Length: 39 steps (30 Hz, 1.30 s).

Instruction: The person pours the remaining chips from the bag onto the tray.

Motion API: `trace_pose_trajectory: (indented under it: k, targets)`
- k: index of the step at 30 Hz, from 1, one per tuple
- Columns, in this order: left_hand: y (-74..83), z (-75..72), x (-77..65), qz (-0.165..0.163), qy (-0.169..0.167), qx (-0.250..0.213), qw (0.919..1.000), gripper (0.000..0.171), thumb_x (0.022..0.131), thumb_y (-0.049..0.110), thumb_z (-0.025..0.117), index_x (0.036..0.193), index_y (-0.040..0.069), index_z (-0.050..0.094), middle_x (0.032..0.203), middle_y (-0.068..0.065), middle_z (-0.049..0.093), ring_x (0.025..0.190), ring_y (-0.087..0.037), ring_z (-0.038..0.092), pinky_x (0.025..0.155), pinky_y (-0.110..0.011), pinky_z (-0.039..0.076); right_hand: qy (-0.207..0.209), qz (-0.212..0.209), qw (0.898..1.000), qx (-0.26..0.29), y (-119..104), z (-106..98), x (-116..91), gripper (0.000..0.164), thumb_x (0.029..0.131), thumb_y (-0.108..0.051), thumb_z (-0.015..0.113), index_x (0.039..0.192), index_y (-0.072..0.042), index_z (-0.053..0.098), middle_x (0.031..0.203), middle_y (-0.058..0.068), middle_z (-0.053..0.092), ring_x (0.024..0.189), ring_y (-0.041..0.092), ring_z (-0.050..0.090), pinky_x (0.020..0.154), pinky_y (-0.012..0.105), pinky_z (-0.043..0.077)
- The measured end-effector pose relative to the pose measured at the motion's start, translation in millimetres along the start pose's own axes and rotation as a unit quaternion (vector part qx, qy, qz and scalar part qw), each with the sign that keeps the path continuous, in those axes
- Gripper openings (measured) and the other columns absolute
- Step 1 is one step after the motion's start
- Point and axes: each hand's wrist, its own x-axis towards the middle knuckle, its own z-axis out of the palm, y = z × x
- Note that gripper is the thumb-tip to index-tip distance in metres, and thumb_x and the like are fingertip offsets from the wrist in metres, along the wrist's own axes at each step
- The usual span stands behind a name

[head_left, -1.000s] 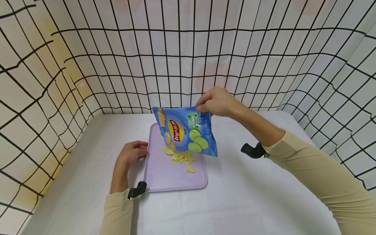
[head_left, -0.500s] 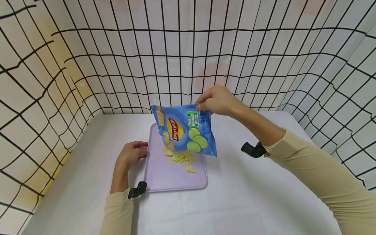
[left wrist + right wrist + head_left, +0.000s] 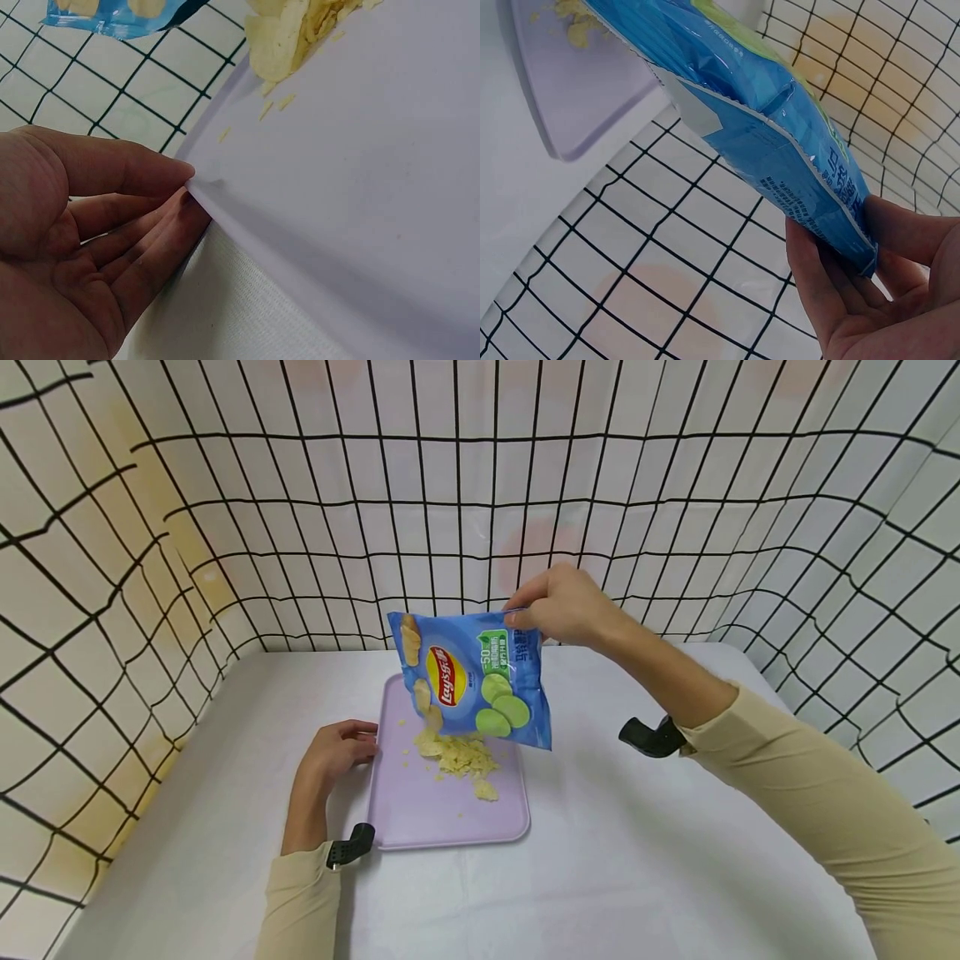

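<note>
A blue Lay's chip bag [image 3: 468,672] hangs tilted above the far part of a lilac tray [image 3: 442,823]. My right hand [image 3: 572,607] pinches the bag by its upper right corner, thumb on the printed face; the right wrist view shows fingers behind the bag [image 3: 780,161]. Broken potato chips [image 3: 461,762] lie heaped mid-tray, partly covered by the bag in the head view, with crumbs scattered around. At the tray's left edge, my left hand [image 3: 333,754] holds on; in the left wrist view its thumb meets the rim of the tray [image 3: 375,187] and the fingers reach below.
A black wire grid [image 3: 476,502] encloses the white-covered table [image 3: 637,852] at the back and both sides. Dark wrist-camera mounts [image 3: 651,739] stick out from both sleeves. White table surface extends right of the tray and in front of it.
The right hand has lifted the chip bag slightly upward, so more of the chip heap shows below it. The left hand and tray stay where they were.
</note>
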Motion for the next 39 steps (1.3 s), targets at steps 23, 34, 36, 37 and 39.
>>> trace_pose_trajectory:
  k: [23,34,36,37,39]
  targets:
    - [0.4,3.1,0.5,0.003,-0.005,0.004,1.0000,0.035,0.087,0.013,0.065,0.121,0.009,0.062,0.104,-0.010,0.065,0.086,-0.021,0.064,0.076,-0.030,0.044,-0.008,0.004,1.000,0.001,6.0,2.5,-2.5,0.026,0.090,-0.018,0.062,0.113,-0.007,0.070,0.096,0.009,0.069,0.082,0.022,0.065,0.075,0.037,0.053]
    - [-2.5,1.1,1.0,0.005,-0.004,0.011,0.9999,0.036,0.086,0.013,0.064,0.122,0.008,0.062,0.103,-0.009,0.066,0.083,-0.018,0.063,0.072,-0.027,0.044,-0.022,-0.007,1.000,-0.005,6.3,5.0,-0.4,0.025,0.090,-0.017,0.061,0.111,-0.007,0.071,0.097,0.009,0.069,0.081,0.022,0.065,0.072,0.034,0.053]
    - [-3.1,0.2,1.3,0.011,-0.004,0.007,0.9999,0.036,0.086,0.013,0.065,0.122,0.007,0.062,0.103,-0.010,0.066,0.083,-0.018,0.063,0.073,-0.028,0.043,-0.021,-0.008,1.000,-0.012,5.4,5.2,-0.5,0.026,0.090,-0.017,0.061,0.111,-0.007,0.071,0.097,0.008,0.069,0.081,0.021,0.065,0.071,0.034,0.053]
    - [-3.1,-0.2,1.2,0.013,-0.005,0.007,0.9999,0.036,0.086,0.013,0.065,0.122,0.008,0.061,0.103,-0.010,0.066,0.084,-0.018,0.063,0.073,-0.028,0.043,-0.021,-0.008,1.000,-0.014,5.1,5.2,-0.7,0.026,0.090,-0.018,0.061,0.112,-0.007,0.071,0.097,0.008,0.069,0.081,0.021,0.065,0.071,0.034,0.053]
    - [-2.6,-0.4,0.6,0.017,-0.005,0.006,0.9998,0.036,0.086,0.013,0.065,0.122,0.008,0.062,0.103,-0.010,0.066,0.084,-0.019,0.062,0.074,-0.028,0.043,-0.023,-0.004,1.000,-0.017,5.2,4.9,-1.5,0.026,0.091,-0.018,0.061,0.112,-0.007,0.070,0.097,0.008,0.069,0.081,0.021,0.065,0.071,0.034,0.053]
